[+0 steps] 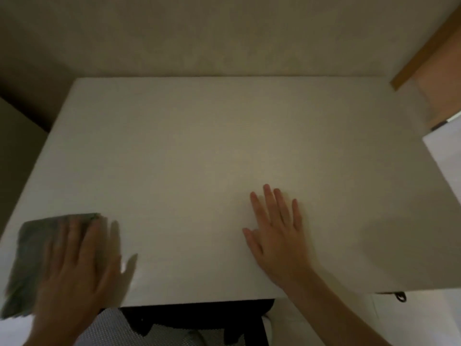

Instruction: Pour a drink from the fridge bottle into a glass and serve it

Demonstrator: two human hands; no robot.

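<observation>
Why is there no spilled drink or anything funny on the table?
Nothing looks spilled or broken. The white table looks dry. The left hand presses flat on a grey cloth, blurred, and the right hand rests flat.

You are looking down on a white rectangular table point(204, 136) whose far edge sits against a plain beige wall point(199, 33), the whole scene dim, with the light falling warmest toward the middle of the tabletop. At your upper right a wooden trim strip point(424, 48) runs diagonally beside a pinkish-orange panel point(444, 91), and below it a pale white surface point(446, 156) adjoins the table's right side. To your left the corner falls into dark shadow point(22, 101), and beneath the near edge a dark chair frame point(199, 318) shows, its details too murky to make out.
</observation>
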